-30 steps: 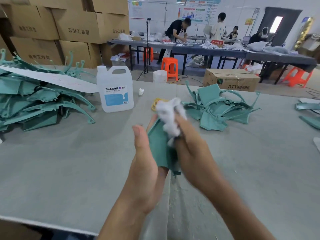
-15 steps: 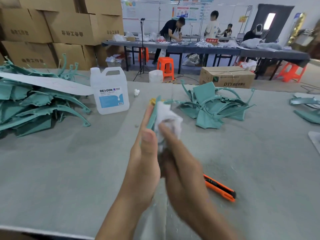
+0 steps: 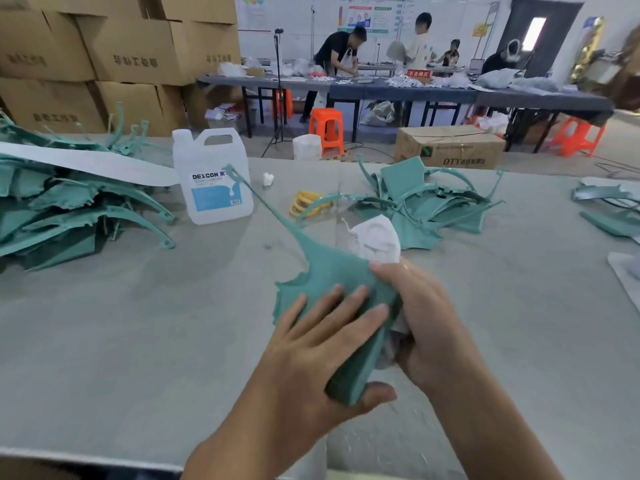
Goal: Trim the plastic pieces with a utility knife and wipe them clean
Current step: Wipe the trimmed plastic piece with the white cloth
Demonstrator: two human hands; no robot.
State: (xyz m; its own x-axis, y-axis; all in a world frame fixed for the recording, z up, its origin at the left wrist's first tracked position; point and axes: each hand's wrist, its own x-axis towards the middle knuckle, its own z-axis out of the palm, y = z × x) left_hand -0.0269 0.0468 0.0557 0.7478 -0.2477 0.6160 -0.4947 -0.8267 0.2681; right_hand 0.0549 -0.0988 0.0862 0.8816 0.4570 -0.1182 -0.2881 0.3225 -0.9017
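Head cam: mid-wipe, piece held over the surface between left hand spread fingers and thumb, right hand clutching cloth against it, big pile probably still to do.

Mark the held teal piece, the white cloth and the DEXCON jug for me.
teal piece [image 3: 330, 268], head view, flat middle panel.
white cloth [image 3: 375, 242], head view, bunched top.
DEXCON jug [image 3: 214, 199], head view, blue label.
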